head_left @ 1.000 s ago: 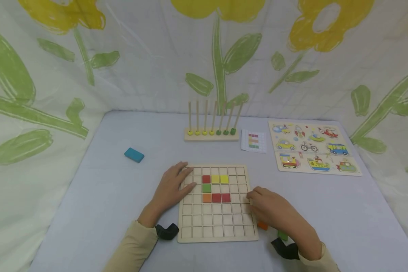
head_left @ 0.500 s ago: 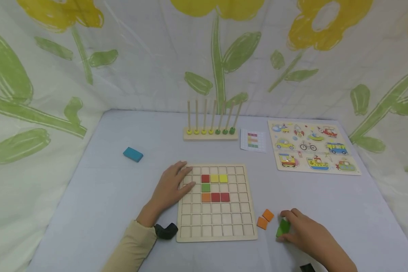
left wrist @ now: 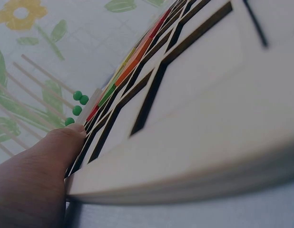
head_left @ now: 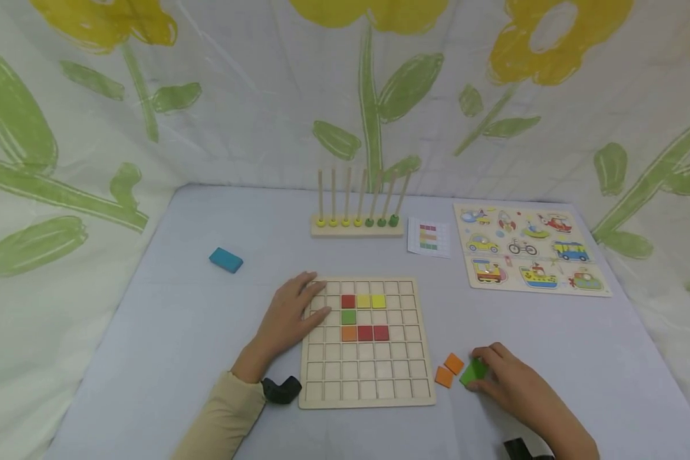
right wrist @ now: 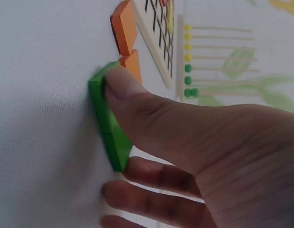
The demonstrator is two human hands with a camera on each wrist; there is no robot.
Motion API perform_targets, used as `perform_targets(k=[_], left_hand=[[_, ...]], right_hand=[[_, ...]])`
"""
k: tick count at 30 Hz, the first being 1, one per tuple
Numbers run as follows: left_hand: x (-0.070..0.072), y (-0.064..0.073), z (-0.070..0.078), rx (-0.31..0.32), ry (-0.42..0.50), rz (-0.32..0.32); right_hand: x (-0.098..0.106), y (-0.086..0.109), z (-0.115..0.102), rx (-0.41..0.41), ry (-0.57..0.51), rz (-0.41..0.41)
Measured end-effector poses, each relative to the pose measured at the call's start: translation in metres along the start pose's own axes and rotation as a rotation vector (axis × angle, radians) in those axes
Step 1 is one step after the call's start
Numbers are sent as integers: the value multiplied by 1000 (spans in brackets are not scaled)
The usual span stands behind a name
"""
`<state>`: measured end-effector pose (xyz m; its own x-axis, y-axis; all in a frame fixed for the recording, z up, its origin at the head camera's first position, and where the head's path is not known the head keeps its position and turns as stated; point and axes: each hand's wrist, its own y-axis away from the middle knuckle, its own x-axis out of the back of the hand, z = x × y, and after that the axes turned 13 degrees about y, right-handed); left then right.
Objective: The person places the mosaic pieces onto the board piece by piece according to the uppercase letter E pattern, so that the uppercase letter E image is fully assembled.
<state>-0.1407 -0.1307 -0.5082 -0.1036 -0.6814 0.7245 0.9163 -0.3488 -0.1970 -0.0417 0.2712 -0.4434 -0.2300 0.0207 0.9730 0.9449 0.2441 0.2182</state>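
Note:
My left hand (head_left: 287, 314) rests on the left edge of a wooden grid board (head_left: 368, 401), fingers spread and relaxed. In the left wrist view its thumb (left wrist: 56, 147) lies along the board's rim. Right of the board, my right hand (head_left: 517, 386) pinches a pair of green square tiles (head_left: 473, 372) between thumb and fingers. The right wrist view shows these green tiles (right wrist: 116, 137) edge to edge, close to the tabletop. Two orange tiles (head_left: 453, 363) lie between them and the board. Red, yellow, green and orange tiles (head_left: 365, 333) sit in the board's cells.
Behind the board stands a peg rack (head_left: 358, 229) with yellow and green beads. A pattern card (head_left: 429, 237) lies beside it. At the right back is a vehicle picture puzzle (head_left: 531, 249); a blue block (head_left: 226, 260) lies at the left.
My right hand has left the board's right edge, uncovering the orange tiles, and moved right to the green tiles. Lately it has shifted them slightly left and away. My left hand stays put.

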Motion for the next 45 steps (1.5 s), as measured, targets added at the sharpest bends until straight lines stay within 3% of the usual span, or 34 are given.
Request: perform_targets(k=[8,17,30,36,41,45], left_hand=[[0,-1,0,-1,-9,-2],[0,-1,0,-1,-13,-1],[-1,-1,1,10,0,0],[0,1,2,12,7,0],[1,1,3,10,3,0],[2,0,3,-1,-1,9]], right_hand=[[-2,-9,4,-13,-21,4],[-4,3,11,131,-1,104],[-2,0,12,-2,3,49],[6,-13,-1,-27,-40,15],[11,-29,-27,64,-61,38],[12,-43,-50,251,1,162]])
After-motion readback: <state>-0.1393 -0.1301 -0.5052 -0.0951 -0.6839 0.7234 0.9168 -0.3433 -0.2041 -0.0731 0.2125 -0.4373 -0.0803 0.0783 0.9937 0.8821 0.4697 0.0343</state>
